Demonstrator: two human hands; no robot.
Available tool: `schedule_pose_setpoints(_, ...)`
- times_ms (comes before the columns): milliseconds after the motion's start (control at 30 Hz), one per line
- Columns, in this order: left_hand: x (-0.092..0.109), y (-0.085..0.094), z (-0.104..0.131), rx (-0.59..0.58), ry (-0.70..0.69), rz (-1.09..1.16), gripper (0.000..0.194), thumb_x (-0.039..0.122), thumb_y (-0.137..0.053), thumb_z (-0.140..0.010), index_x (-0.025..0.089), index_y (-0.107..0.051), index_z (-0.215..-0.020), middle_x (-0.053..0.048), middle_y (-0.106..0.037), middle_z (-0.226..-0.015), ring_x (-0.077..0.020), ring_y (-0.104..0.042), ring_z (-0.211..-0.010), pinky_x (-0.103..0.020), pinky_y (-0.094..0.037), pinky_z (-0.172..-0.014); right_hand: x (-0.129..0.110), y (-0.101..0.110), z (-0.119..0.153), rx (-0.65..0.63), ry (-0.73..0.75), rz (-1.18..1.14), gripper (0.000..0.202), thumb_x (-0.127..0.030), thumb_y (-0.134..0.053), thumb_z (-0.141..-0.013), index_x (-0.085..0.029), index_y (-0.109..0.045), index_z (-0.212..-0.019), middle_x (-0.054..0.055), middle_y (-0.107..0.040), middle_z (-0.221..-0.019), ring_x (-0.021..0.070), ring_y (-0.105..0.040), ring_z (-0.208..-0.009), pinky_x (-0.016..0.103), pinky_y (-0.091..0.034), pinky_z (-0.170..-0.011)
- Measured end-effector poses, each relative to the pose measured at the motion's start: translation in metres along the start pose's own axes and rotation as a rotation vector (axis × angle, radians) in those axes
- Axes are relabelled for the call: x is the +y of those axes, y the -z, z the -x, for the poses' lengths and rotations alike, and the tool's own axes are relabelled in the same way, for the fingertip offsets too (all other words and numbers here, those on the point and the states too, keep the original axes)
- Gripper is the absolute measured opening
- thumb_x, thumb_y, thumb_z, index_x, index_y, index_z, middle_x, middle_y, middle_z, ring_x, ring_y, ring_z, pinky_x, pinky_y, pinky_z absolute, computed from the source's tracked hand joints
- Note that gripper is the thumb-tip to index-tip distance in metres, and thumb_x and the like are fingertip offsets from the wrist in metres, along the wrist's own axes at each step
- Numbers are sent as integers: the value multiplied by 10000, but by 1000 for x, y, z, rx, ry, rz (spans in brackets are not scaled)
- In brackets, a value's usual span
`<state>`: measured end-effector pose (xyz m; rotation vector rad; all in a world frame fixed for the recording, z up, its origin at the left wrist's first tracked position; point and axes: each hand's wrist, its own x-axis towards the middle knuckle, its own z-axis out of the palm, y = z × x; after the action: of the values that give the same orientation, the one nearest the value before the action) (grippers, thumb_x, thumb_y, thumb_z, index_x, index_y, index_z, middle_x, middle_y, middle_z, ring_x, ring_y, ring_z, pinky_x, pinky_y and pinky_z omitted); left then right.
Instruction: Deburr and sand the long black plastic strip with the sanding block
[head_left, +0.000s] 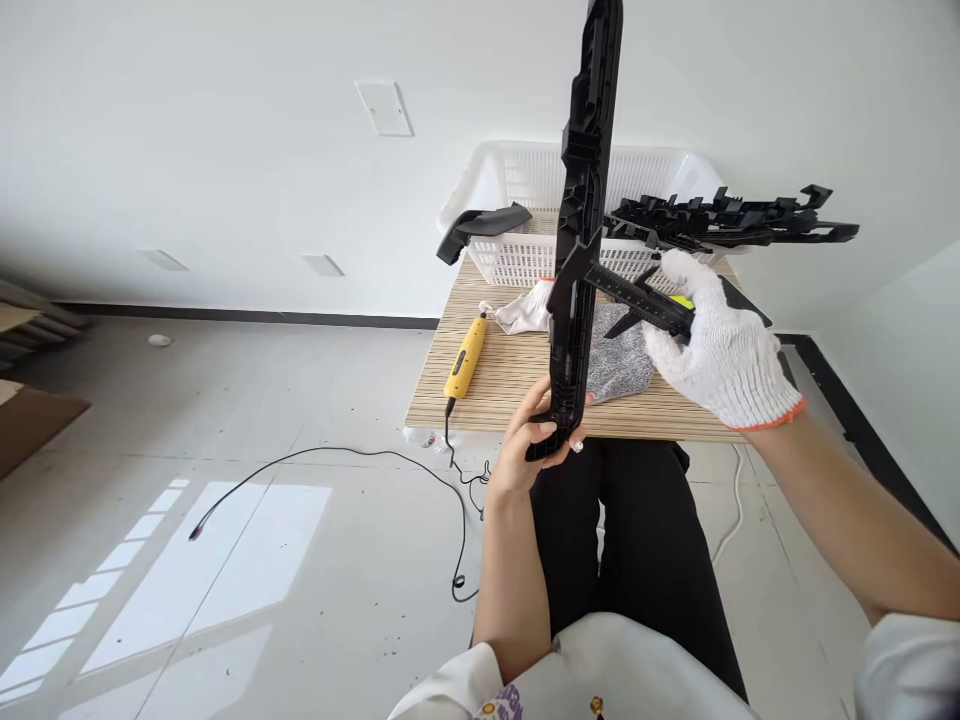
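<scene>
My bare left hand (529, 440) grips the lower end of a long black plastic trim part (579, 230), which stands upright in front of me. Ribs and clips run along the side of it that I see. In a white knit glove with an orange cuff, my right hand (716, 350) holds a black caliper (641, 300). The caliper's jaws reach to the trim part at about its middle and appear to touch it; the exact contact is hard to make out.
On the striped wooden table (517, 385) lie a yellow corded hand tool (466, 358), a white glove (529, 308) and a grey cloth (619, 355). Behind them a white plastic basket (517, 262) holds several black parts (720, 220). A black cable (360, 452) trails over the floor.
</scene>
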<state>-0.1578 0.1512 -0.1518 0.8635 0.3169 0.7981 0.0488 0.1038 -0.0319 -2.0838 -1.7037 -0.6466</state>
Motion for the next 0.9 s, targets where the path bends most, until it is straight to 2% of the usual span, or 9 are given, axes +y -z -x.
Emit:
schedule_pose_setpoints(133,0,-1,0,22,33,-19,638,314,-596,-731,303,-522,-1365,-97,-677,-1134,-101,-544,-552,-170,-211,-360,6,-3,0,-48,82,143,659,-399,-452,-889,-99,-409,-1474,182,-720,-1003,215,-600,-633,301,-336,-543)
schedule_pose_setpoints(300,1,-1,-1,19,48,-23,622,329,-587,-742,297,-523,-1360,-95,-675,-1123,-89,-533,-529,-171,-196,-360,11,-8,-11,-154,199,219,654,-362,-453,-869,-122,-417,-1476,145,-717,-932,210,-572,-645,299,-280,-557)
schedule_pose_setpoints(433,2,-2,-1,9,46,-5,596,308,-584,-752,301,-528,-1345,-88,-672,-1119,-94,-547,-545,-169,-197,-369,18,-15,-16,-94,324,291,649,-345,-413,-908,-179,-344,-1532,90,-716,-871,197,-556,-598,307,-229,-537)
schedule_pose_setpoints(567,2,-2,-1,18,52,-6,602,296,-586,-748,313,-512,-1345,-81,-668,-1123,-96,-553,-560,-165,-196,-376,26,-17,-17,-57,436,343,642,-337,-384,-941,-164,-299,-1554,78,-697,-840,189,-565,-593,310,-216,-531)
schedule_pose_setpoints(767,0,-2,-1,19,69,-30,602,311,-585,-742,318,-507,-1340,-78,-668,-1130,-89,-543,-549,-170,-196,-382,29,-11,-18,-205,314,256,640,-400,-433,-904,-140,-420,-1490,97,-657,-806,201,-561,-670,296,-256,-556)
schedule_pose_setpoints(900,-1,-2,-2,9,79,-33,606,310,-587,-746,315,-505,-1346,-82,-672,-1138,-90,-537,-545,-175,-203,-384,31,-9,-17,-218,282,247,629,-427,-433,-909,-117,-463,-1456,92,-632,-730,195,-539,-634,296,-232,-554)
